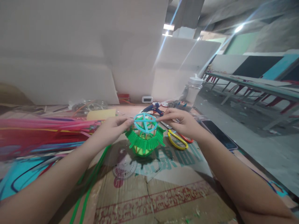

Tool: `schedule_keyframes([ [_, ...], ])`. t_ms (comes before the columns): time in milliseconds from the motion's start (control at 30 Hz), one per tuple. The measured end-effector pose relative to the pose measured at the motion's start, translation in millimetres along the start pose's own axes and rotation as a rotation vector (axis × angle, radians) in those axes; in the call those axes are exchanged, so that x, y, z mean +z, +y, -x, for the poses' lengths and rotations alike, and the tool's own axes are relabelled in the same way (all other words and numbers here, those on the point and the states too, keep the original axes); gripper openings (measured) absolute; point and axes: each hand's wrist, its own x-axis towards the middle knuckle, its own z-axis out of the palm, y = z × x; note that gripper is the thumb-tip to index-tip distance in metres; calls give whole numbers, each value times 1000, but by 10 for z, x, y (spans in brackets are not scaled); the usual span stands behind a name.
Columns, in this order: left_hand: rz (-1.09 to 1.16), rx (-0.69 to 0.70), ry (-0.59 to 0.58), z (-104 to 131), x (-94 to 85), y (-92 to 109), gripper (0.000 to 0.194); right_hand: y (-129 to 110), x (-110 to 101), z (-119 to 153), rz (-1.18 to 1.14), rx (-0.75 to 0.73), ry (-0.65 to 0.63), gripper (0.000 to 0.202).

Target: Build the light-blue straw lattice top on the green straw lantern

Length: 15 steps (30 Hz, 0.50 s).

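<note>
A light-blue spoked ring (145,120) sits over the top of a small green pavilion-like model (146,141) made of what look like pipe cleaners. Its flared green roof skirt stands around thin brown posts. My left hand (116,126) pinches the ring's left edge between thumb and fingertips. From the right, my right hand (182,123) grips the opposite edge, thumb and index finger closed there. The model rests upright on a cardboard sheet (149,199). Close by my right hand lie scissors with yellow and red handles (178,141).
Pink, red and blue pipe cleaners (46,133) are heaped at left, with long green ones (93,180) nearer me. Behind the model lies a dark-blue glue gun (151,109). A phone (219,135) and a clear bottle (193,90) stand or lie at right.
</note>
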Motion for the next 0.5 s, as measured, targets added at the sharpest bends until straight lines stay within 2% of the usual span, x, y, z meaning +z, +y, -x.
schedule_keyframes([
  [200, -81, -6, 66, 19, -57, -17, 50, 39, -12, -14, -48, 251, 169, 17],
  [333, -129, 8, 138, 25, -112, 41, 48, 99, -59, -23, -28, 284, 243, 26],
  [400, -176, 13, 160, 36, -146, 97, 48, 100, -87, -26, 14, 278, 198, 30],
  [500, -237, 39, 104, 69, -205, 158, 49, 124, -111, -26, 24, 267, 9, 33],
])
